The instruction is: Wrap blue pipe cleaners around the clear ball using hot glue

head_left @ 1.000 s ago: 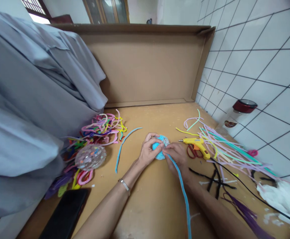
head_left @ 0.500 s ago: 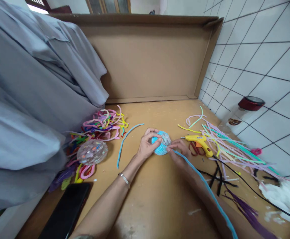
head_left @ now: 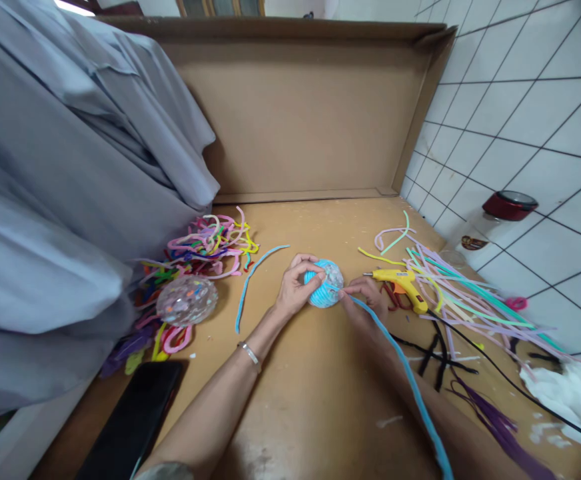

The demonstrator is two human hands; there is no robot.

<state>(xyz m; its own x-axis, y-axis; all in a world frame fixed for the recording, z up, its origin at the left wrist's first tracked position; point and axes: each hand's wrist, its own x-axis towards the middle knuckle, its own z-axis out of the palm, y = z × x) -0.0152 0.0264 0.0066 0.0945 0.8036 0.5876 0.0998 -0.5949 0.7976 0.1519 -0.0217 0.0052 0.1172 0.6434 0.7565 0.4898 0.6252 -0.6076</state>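
A brown counter (head_left: 290,420) fills the lower frame. A blue strand (head_left: 414,383) slants from the bottom edge up-left to the right hand (head_left: 369,303), whose fingers pinch it beside a blue-wrapped ball (head_left: 328,287) near centre. The left hand (head_left: 294,285), from lower left, curls its fingers around the ball. Cardboard (head_left: 300,120) stands beyond.

Left hand (head_left: 293,287): I see it centre-frame, fingers (head_left: 301,268) curled
Right hand (head_left: 368,301): right of centre, fingertips (head_left: 343,297) pinched
Forearms (head_left: 210,410): slanting in from the bottom edge
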